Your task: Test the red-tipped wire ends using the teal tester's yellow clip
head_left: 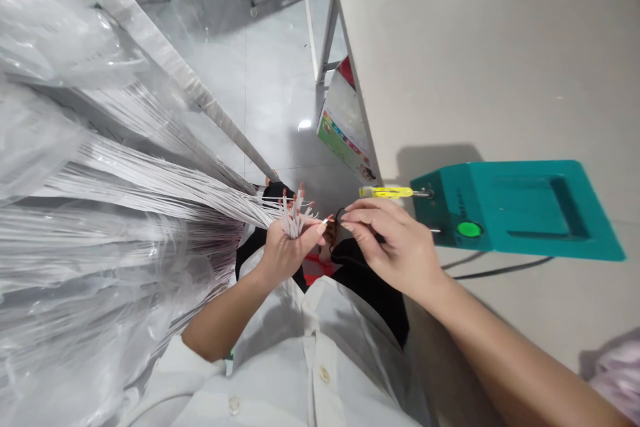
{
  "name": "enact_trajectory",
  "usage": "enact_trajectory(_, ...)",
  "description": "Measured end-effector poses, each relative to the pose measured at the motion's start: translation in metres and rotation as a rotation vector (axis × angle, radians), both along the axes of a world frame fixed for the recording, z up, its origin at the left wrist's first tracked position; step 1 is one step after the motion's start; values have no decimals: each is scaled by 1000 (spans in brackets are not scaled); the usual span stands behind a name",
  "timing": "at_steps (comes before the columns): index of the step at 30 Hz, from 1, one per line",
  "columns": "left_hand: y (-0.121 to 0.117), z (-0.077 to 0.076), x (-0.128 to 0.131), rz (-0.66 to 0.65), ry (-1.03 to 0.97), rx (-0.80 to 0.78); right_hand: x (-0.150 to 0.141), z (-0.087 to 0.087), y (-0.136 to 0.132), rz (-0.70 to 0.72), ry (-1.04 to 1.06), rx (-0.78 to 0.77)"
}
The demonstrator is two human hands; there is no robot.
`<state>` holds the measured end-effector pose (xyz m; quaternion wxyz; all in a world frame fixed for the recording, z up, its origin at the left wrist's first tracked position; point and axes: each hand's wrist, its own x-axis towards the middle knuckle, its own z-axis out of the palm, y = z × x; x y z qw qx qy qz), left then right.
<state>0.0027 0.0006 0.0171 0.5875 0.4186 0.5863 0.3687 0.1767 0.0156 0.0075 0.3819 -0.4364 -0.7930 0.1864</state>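
My left hand [287,250] is closed around a bunch of thin white wires [295,223] with reddish ends. One wire end sticks out past its thumb and forefinger, toward the other hand. My right hand [390,240] is pinched just to the right of that end. A thin black lead [339,219] curves at its fingertips and seems to be held there, its tip too small to make out. Beyond the right hand, on the table, lies a teal tester-like box [530,210] with a lit green spot [469,230] and a yellow clip [387,192] on its near end.
Long bundles of white wires [165,180], partly under clear plastic, hang over a rail [200,97] at the left. The pale table [475,47] fills the right side. A printed carton [345,133] stands below its edge. Black cables [505,270] run beside the box.
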Motion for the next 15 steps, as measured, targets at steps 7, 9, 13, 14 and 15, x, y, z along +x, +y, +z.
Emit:
enact_trajectory(7,-3,-2,5,-107,106,114,1,3,1,70,47,-52)
enact_trajectory(9,-5,-4,5,-109,151,133,3,1,3,102,-6,-31)
enact_trajectory(13,-8,-9,6,-77,189,162,6,-1,5,147,-97,11)
enact_trajectory(14,-9,-11,6,-72,198,172,7,0,5,152,-131,32)
enact_trajectory(15,-10,-13,6,-75,215,186,7,0,5,150,-175,63)
